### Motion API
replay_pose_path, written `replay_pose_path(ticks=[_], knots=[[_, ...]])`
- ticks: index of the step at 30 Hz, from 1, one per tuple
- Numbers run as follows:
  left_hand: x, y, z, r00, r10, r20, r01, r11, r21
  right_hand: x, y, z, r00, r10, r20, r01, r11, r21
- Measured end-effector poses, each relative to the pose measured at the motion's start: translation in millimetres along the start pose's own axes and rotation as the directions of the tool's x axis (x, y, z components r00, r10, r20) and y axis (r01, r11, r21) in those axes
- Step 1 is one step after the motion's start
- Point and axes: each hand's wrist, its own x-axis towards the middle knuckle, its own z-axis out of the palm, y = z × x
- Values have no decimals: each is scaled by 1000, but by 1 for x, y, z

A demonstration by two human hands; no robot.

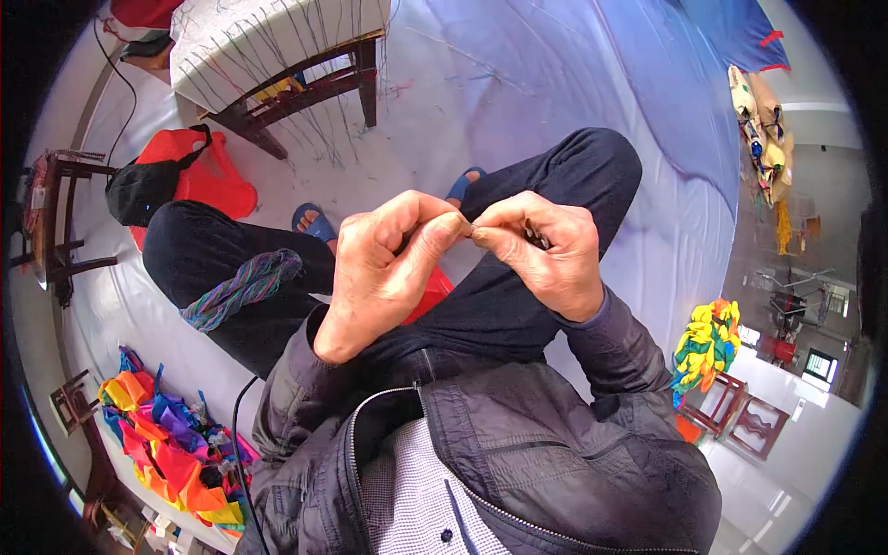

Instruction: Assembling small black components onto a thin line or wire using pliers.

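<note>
My left hand and my right hand meet above my lap, thumb and forefinger pinched on each side. Their fingertips come together at something small and thin that I cannot make out. The other fingers of my right hand curl in toward the palm, with something dark showing in the gap. Across my left thigh lies a twisted skein of yarn in blue, green and purple. A bit of red shows between my legs, below the hands.
Ahead on the left, many dark threads hang over a white-covered table. A red bag and a black cap-like item lie beside my left knee. Bright cloth pieces are heaped at lower left; a colourful bundle hangs at right.
</note>
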Motion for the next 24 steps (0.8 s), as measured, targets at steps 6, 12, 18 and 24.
replay_pose_path(ticks=[6,12,18,24], knots=[[-2,5,-13,987,-144,-66,134,982,-134,-3,11,-15,997,71,-23,-70,995,65],[-3,-7,-15,981,-135,-136,110,978,-176,1,2,-13,971,221,-90,-189,942,276],[-4,1,-10,980,-178,-88,147,949,-280,11,-9,2,991,101,87,-119,962,245],[-4,1,-8,983,-171,-61,147,947,-287,11,0,9,984,145,108,-167,958,232]])
